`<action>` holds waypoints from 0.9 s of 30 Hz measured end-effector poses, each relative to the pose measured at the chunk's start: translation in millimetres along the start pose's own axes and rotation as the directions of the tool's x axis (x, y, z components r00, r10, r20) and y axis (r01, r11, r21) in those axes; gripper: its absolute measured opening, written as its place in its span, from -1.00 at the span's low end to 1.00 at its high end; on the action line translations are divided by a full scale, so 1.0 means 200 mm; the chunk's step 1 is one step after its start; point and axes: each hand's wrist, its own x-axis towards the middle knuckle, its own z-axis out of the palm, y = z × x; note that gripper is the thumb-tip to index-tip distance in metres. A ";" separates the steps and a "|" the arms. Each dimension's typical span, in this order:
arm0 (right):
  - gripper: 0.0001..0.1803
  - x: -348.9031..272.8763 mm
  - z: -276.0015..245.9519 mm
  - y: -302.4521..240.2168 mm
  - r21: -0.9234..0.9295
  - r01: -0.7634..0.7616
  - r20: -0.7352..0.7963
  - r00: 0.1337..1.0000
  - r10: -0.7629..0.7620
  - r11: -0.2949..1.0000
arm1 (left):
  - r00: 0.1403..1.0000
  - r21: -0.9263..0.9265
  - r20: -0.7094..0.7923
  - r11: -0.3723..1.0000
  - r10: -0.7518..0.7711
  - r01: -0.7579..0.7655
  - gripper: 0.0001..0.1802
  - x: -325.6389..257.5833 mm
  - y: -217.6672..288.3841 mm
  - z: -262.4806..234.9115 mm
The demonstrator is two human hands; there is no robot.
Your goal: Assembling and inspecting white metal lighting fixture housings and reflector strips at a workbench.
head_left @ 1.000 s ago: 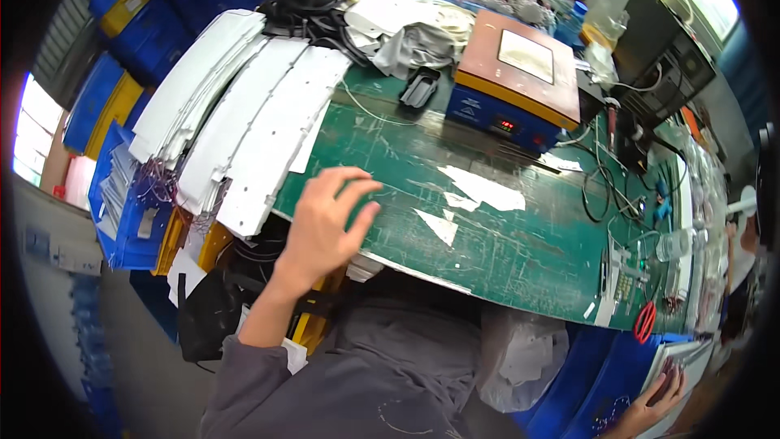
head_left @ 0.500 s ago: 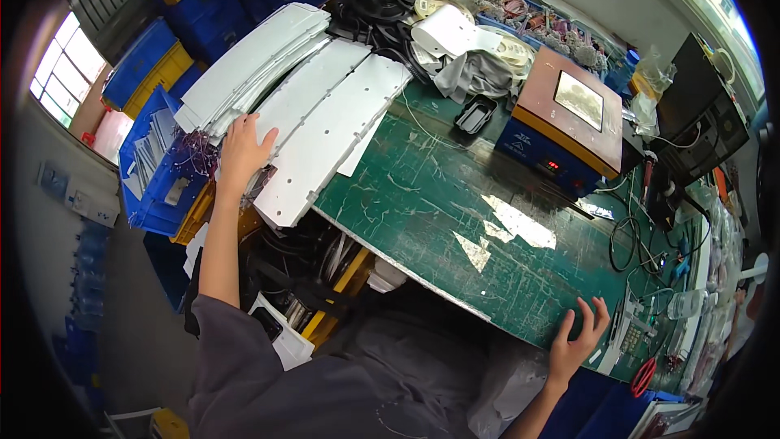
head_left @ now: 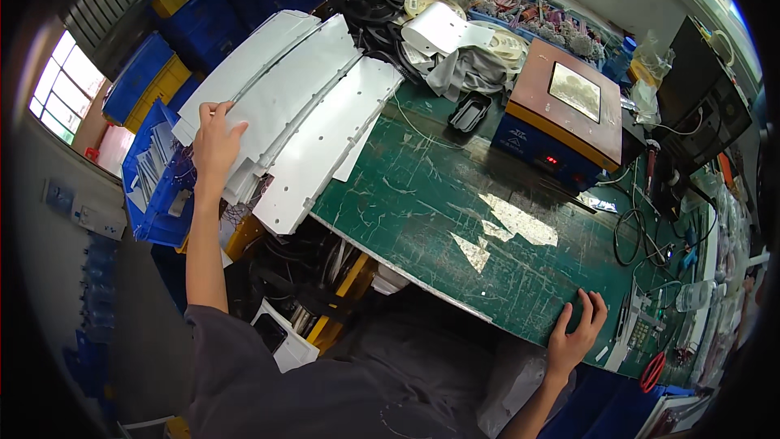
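Left hand (head_left: 214, 146): at the lower left edge of the stacked white panels (head_left: 292, 97), thumb spread from the fingers; whether it grips a panel edge cannot be told. Right hand (head_left: 574, 335): above the near edge of the green worktop (head_left: 406, 195), fingers parted and loosely bent, nothing held; contact with the surface cannot be confirmed. The panels lie side by side, overlapping, at the worktop's left end; a blue bin (head_left: 154, 224) sits just beside them, below the left hand. White scraps (head_left: 520, 219) lie mid-worktop; red-handled scissors (head_left: 652, 371) lie near the right hand.
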 end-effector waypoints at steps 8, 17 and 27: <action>-0.60 0.00 0.00 -0.03 0.007 -0.006 -0.030 1.000 0.006 1.000 | 0.971 -0.102 -0.163 0.976 0.173 -0.191 -0.54 -0.10 0.12 -0.33; -0.63 0.04 -0.07 -0.03 0.119 -0.073 -0.065 0.995 0.082 0.990 | 0.830 -0.329 -0.267 0.763 0.490 -0.556 -0.58 -0.41 0.52 -0.35; -0.65 0.04 -0.26 0.28 -0.163 -0.224 -0.305 0.938 0.167 0.961 | 0.604 -0.497 -0.043 0.508 0.796 -0.704 -0.47 -0.89 0.86 0.06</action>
